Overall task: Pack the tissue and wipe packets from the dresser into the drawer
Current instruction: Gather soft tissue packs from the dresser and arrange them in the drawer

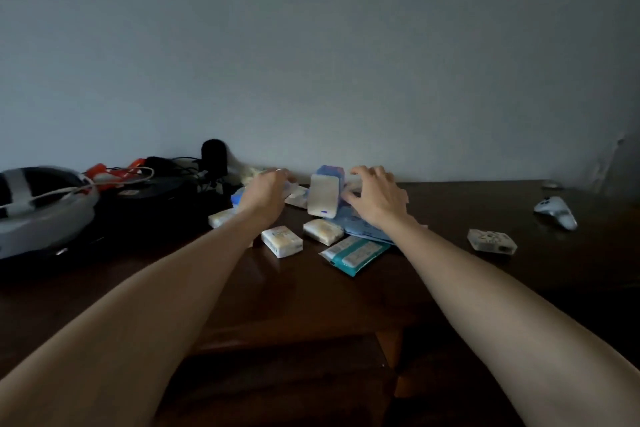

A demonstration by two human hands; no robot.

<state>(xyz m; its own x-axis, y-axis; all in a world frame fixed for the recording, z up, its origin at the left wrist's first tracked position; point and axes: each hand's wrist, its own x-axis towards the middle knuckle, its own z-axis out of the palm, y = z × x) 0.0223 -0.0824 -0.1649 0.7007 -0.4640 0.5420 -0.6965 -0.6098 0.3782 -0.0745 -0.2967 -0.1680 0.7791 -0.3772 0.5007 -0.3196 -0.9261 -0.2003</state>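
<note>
My right hand [375, 198], fingers spread, reaches the upright white packet [323, 199]; left hand [266, 191] fingers unclear; likely light, soft, slippery—pinch its sides

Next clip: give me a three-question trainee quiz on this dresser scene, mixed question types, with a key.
1. True or false: the teal wipe packet lies flat on the dresser.
2. Which hand is beside the upright white packet: A the left hand, B the right hand?
3. Fill in: the game controller lies on the far ___ of the dresser.

Key: 1 true; 2 B; 3 right.
</note>
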